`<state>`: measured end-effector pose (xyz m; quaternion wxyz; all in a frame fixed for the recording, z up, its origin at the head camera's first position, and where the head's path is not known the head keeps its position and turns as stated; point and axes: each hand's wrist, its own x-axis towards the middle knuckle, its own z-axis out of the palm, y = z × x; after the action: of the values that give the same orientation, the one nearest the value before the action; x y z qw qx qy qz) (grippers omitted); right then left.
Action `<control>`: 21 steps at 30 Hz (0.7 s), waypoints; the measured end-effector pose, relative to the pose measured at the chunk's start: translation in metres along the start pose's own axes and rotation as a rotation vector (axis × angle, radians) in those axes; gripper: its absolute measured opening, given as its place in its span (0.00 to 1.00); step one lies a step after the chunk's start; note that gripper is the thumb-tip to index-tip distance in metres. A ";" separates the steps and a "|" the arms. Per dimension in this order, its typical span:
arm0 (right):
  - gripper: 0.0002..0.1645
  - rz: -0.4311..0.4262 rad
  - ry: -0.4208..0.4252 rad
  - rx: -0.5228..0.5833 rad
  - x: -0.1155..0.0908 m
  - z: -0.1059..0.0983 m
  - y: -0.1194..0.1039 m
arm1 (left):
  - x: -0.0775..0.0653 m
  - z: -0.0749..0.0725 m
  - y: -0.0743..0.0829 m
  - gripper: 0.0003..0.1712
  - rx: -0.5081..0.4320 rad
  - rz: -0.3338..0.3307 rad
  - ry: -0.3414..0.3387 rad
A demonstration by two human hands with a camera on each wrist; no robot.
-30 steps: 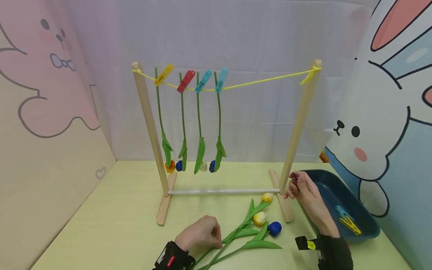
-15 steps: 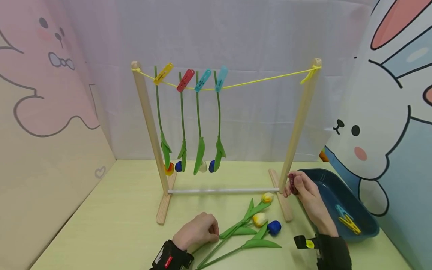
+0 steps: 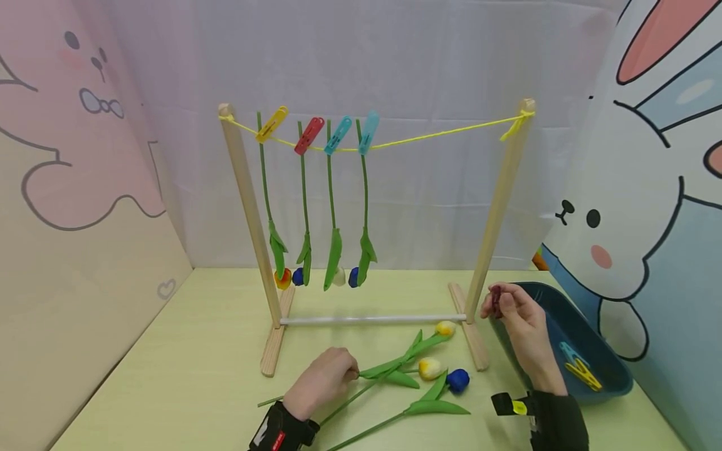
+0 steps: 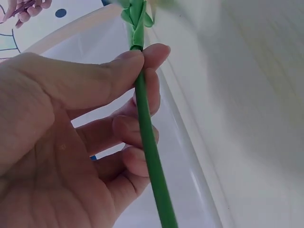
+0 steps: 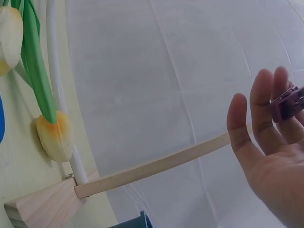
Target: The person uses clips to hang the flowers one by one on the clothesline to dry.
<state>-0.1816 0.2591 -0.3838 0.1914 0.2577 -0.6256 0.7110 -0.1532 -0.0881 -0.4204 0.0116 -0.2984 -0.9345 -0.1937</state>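
Observation:
My left hand (image 3: 323, 382) pinches the green stem (image 4: 151, 142) of an artificial tulip between thumb and forefinger, low over the table. In the head view its leaves (image 3: 395, 377) overlap those of another tulip, and a yellow-white bloom (image 3: 431, 368) lies by them. A second yellow-white bloom (image 3: 445, 328) is a bit farther back, and a tulip with a blue bloom (image 3: 457, 381) lies nearer the front. My right hand (image 3: 521, 329), raised by the rack's right post, holds a dark red clothespin (image 5: 289, 103) in its fingers.
A wooden rack, with its right post (image 3: 499, 213) and white bottom bar (image 3: 372, 320), carries a yellow string (image 3: 445, 133). Several tulips hang head down from it by clothespins, one being red (image 3: 309, 136). A dark blue tray (image 3: 612, 382) at right holds a yellow clothespin (image 3: 583, 374) and a blue one.
My left hand has moved slightly up and left, drawing a tulip's stem leftward across the others. My right hand has shifted a little right, still holding the dark red clothespin.

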 end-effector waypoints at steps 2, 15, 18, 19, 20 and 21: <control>0.17 0.004 -0.013 0.000 0.000 -0.001 0.000 | 0.000 -0.001 0.000 0.05 0.014 -0.006 0.023; 0.17 0.000 -0.051 -0.009 0.000 -0.002 -0.001 | -0.001 -0.008 0.007 0.04 0.089 -0.054 0.119; 0.17 -0.002 -0.051 -0.012 -0.001 -0.002 -0.002 | -0.001 -0.009 0.010 0.04 0.095 -0.061 0.131; 0.17 -0.003 -0.052 -0.010 -0.001 -0.002 -0.002 | -0.002 -0.010 0.010 0.04 0.101 -0.062 0.136; 0.17 -0.004 -0.053 -0.008 -0.001 -0.002 -0.002 | -0.002 -0.010 0.011 0.04 0.106 -0.066 0.143; 0.17 -0.004 -0.054 -0.007 -0.001 -0.003 -0.002 | -0.002 -0.011 0.012 0.04 0.119 -0.068 0.156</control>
<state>-0.1802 0.2620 -0.3829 0.1770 0.2774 -0.6326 0.7011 -0.1461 -0.0843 -0.4067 0.0956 -0.2494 -0.9502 -0.1607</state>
